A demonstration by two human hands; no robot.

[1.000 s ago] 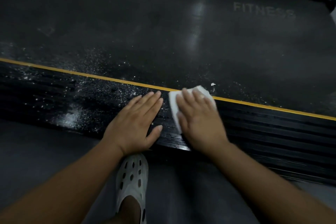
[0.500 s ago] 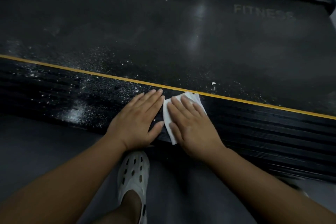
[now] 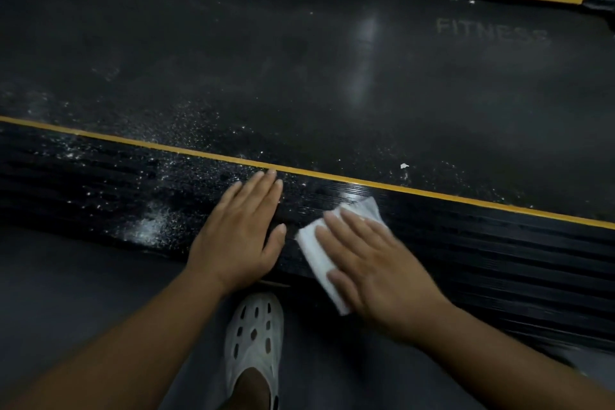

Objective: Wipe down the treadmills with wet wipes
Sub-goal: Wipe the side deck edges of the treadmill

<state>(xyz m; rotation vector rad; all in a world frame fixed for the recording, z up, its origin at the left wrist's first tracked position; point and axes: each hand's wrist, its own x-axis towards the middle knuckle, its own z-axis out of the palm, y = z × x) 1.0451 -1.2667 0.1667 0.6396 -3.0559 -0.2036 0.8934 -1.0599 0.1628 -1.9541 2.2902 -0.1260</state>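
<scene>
The white wipe [image 3: 314, 248] lies flat on the ribbed black side rail [image 3: 499, 260] of the treadmill, on the near side of the yellow stripe [image 3: 166, 146] that edges the belt [image 3: 299, 76]. The right hand [image 3: 379, 273] presses down on it, palm down, fingers straight and a little spread, so that only the wipe's left edge and far corner show. The right forearm reaches in from the lower right.

The left hand [image 3: 239, 236] rests flat on the same rail just beside the wipe, apart from it. Its fingers are straight and close together, holding nothing, with the tips at the yellow stripe and the thumb held out toward the wipe.

White dust [image 3: 149, 226] speckles the rail and belt to the left of the hands. A small white scrap [image 3: 404, 165] sits on the belt beyond the stripe, and faint "FITNESS" lettering [image 3: 492, 32] shows at the far right. Below the hands, a white perforated shoe [image 3: 254, 333] stands on the dark floor [image 3: 66, 293].
</scene>
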